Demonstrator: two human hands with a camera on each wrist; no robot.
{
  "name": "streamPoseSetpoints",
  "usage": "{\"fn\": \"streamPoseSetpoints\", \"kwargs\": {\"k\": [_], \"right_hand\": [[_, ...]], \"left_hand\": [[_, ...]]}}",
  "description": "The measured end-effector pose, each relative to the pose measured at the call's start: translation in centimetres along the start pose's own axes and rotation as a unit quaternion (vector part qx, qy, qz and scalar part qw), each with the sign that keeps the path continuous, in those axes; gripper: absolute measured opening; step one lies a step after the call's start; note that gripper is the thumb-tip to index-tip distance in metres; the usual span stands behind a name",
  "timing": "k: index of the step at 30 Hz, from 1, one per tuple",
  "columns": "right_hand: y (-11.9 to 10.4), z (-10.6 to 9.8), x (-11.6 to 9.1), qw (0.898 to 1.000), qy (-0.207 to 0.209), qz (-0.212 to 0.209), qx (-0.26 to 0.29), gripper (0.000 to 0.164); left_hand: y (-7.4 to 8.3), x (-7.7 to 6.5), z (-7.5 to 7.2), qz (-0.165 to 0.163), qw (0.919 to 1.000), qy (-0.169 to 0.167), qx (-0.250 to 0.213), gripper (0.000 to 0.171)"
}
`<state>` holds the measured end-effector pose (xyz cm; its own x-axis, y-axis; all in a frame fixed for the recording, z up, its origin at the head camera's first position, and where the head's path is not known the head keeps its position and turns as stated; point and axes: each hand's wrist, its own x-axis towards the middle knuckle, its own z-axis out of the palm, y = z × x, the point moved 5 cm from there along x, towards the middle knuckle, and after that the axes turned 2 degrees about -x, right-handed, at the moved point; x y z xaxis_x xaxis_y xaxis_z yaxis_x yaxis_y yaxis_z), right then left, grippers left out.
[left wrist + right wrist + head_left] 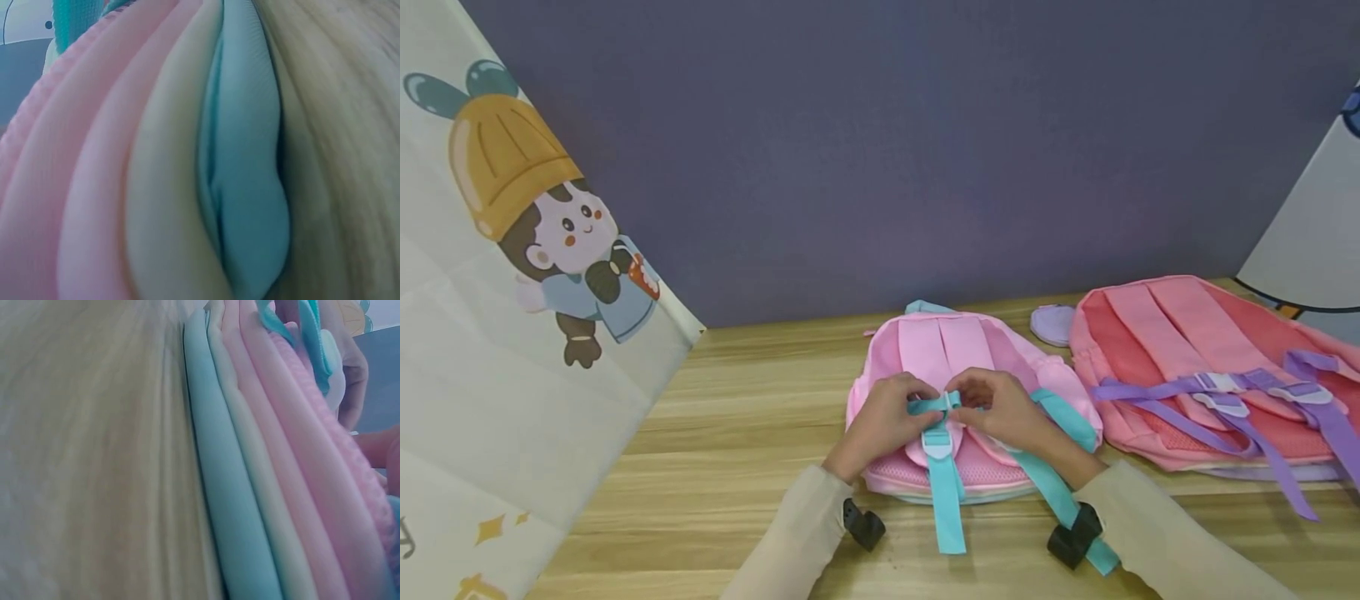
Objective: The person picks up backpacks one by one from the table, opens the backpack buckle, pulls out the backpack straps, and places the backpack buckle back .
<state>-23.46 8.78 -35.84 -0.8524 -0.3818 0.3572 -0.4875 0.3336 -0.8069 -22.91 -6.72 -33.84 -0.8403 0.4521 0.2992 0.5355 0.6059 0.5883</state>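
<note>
A pink backpack (pixel 910 342) lies with its shoulder straps facing up, and both hands are over its middle. My left hand (pixel 887 417) pinches the teal chest strap (pixel 925 406) close to its small white buckle (pixel 951 400). From the other side, my right hand (pixel 1003 410) pinches the strap at the buckle, its fingers partly covering it. Just below, a white adjuster buckle (pixel 937 446) has a teal strap tail (pixel 950 517) hanging toward me. The left wrist view has only the bag's layered pink, cream and teal edge (pixel 250 156); my left hand is out of it.
To the right lies a coral backpack (pixel 1150 333) with purple straps and white buckles. A small lilac round pouch (pixel 1052 324) sits between the bags. The wooden table (pixel 737 433) meets a dark blue panel (pixel 850 167) behind; a printed white sheet (pixel 475 350) borders the left.
</note>
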Motion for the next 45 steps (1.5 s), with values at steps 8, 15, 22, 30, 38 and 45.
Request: {"fn": "streamPoseSetpoints", "kwargs": {"k": [8,15,22,30,38,45], "right_hand": [[0.05,0.01,-0.06,1.000,-0.008,0.006,0.009,0.025],[0.12,0.05,-0.03,0.999,-0.020,0.003,0.028,0.022],[0.05,-0.10,-0.04,0.999,-0.032,-0.009,0.032,0.020],[0.17,-0.23,-0.07,0.999,-0.018,-0.028,0.018,0.021],[0.26,-0.16,-0.13,0.999,-0.021,-0.013,0.039,0.018],[-0.02,-0.07,-0.13,0.999,-0.030,0.015,0.015,0.009]], "left_hand": [[0.04,0.14,0.19,-0.009,0.9999,0.003,-0.010,0.017],[0.21,0.06,0.32,-0.005,0.9994,0.019,-0.028,0.016],[0.26,-0.01,0.42,-0.008,0.9996,0.016,-0.019,0.019],[0.61,-0.19,0.66,0.000,0.9994,0.034,0.012,0.025],[0.62,-0.15,0.77,0.017,0.9987,0.038,0.028,0.020],[0.51,-0.15,0.58,0.025,0.9978,0.045,0.042,0.017]]}}
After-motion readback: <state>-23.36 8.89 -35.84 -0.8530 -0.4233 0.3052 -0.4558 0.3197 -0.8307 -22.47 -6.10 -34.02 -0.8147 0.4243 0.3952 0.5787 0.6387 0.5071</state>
